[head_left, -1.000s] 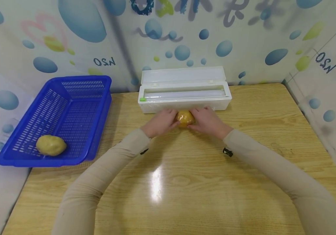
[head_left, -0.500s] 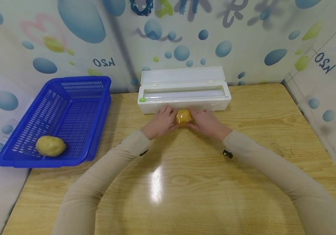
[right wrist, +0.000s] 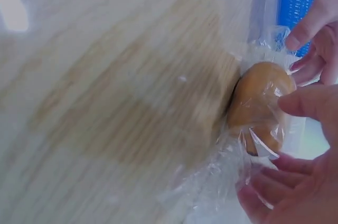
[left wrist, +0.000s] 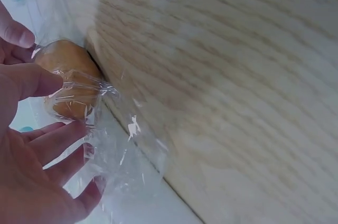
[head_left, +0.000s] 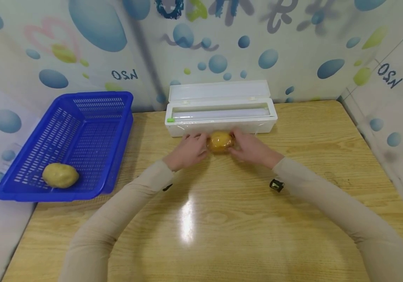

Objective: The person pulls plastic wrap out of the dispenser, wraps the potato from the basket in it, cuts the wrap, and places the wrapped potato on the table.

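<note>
A yellow-brown potato (head_left: pixel 220 141), wrapped in clear cling film (left wrist: pixel 124 155), lies on the table against the front of a white cling film box (head_left: pixel 222 127). At its left end my left hand (head_left: pixel 189 149) pinches the loose film between thumb and fingers. My right hand (head_left: pixel 252 148) grips the potato's right end, thumb on the near side and forefinger on the far side. In the right wrist view, crinkled film spreads past the potato (right wrist: pixel 261 102) at both ends. The box lid (head_left: pixel 219 91) stands raised, and a film roll (head_left: pixel 220 114) shows inside.
On the left stands a blue plastic basket (head_left: pixel 117 156) with one unwrapped potato (head_left: pixel 60 175) in it. A green slider (head_left: pixel 171 120) sits at the box's left front edge. The wooden table (head_left: pixel 229 219) meets patterned walls at the back and sides.
My left hand has drawn left from the potato's side to its end, and my right hand has shifted slightly right. More of the wrapped potato shows between them.
</note>
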